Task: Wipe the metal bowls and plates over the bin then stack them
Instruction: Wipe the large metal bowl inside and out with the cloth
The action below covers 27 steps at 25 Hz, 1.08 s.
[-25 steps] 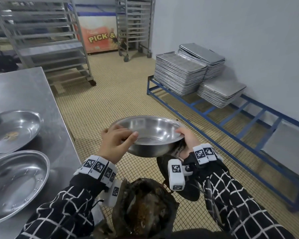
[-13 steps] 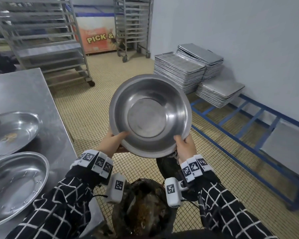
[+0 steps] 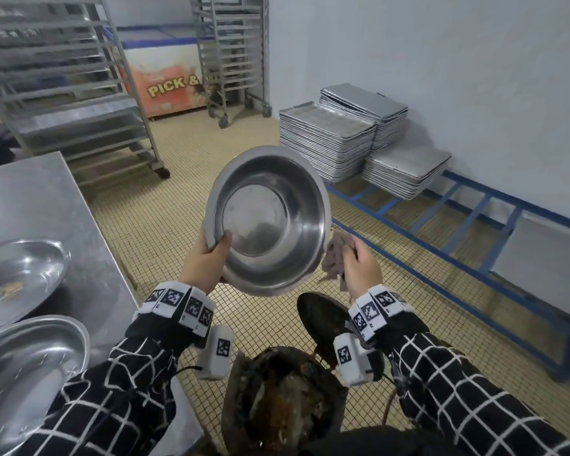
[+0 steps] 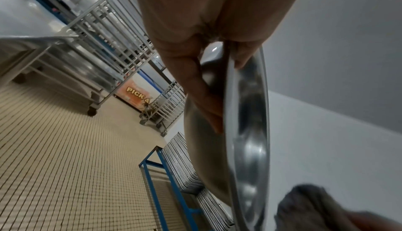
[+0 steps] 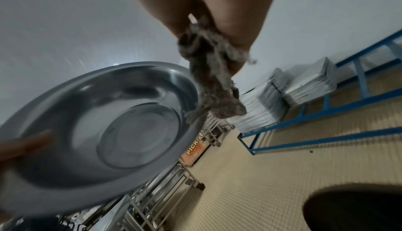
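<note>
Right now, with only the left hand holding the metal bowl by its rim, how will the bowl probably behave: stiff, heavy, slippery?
The metal bowl looks thin and rigid, so it probably keeps its shape. The left hand alone pinches its rim, so it is likely light. Its polished surface could be slippery, and tilted over the bin it might swing when the cloth presses.

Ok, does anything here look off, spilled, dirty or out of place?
Mostly no. The far plate on the table has brownish residue in it, so it looks unwiped. The bin below is crusted with brown waste. The bowl in the left hand looks clean; the right hand holds a frayed rag.
</note>
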Each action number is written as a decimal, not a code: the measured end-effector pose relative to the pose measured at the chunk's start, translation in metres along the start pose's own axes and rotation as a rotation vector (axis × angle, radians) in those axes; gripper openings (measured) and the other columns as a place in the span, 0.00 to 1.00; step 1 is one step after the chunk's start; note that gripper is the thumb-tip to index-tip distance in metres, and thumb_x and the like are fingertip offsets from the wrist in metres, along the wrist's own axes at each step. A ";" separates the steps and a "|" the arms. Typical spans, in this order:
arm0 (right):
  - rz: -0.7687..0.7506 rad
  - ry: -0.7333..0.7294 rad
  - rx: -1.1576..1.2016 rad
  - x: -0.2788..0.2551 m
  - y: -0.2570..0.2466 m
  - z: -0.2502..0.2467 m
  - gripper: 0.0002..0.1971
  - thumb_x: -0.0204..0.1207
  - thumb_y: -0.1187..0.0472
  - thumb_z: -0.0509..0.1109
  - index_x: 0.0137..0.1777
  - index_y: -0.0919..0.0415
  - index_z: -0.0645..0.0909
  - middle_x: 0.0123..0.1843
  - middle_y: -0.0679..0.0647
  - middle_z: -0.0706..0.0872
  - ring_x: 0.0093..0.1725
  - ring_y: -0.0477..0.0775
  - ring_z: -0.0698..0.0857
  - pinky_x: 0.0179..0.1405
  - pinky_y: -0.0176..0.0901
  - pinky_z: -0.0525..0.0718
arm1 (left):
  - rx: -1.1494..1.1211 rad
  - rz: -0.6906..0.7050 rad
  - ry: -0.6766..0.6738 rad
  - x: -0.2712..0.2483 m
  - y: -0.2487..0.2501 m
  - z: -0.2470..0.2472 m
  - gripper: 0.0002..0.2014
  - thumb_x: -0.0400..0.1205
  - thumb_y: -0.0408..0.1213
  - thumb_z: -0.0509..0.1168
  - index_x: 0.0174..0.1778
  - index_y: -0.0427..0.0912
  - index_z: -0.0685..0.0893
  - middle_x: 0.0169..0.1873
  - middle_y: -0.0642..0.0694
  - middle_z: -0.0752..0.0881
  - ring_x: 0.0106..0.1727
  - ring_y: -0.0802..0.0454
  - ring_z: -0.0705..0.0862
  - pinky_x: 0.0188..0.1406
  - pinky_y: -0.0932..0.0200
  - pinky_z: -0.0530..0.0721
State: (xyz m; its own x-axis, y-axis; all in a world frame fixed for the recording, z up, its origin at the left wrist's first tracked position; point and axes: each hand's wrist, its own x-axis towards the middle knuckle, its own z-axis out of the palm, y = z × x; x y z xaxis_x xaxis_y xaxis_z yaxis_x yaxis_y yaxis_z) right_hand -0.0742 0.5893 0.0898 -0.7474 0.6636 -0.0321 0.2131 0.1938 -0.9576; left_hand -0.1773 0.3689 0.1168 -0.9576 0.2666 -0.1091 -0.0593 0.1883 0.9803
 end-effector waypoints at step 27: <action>-0.673 -0.078 -0.467 0.073 -0.036 0.005 0.17 0.75 0.67 0.71 0.64 0.59 0.83 0.61 0.58 0.78 0.57 0.47 0.77 0.61 0.36 0.76 | 0.081 0.119 -0.110 0.009 0.026 0.011 0.04 0.85 0.40 0.61 0.46 0.48 0.79 0.40 0.46 0.88 0.44 0.51 0.88 0.43 0.58 0.85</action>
State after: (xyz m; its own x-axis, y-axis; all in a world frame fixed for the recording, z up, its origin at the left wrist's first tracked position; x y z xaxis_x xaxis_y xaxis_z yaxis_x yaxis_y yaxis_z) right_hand -0.1398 0.6271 0.1199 -0.8463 0.2495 0.4707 -0.0695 0.8243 -0.5619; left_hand -0.1841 0.3866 0.1391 -0.9197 0.3923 -0.0148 0.0798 0.2236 0.9714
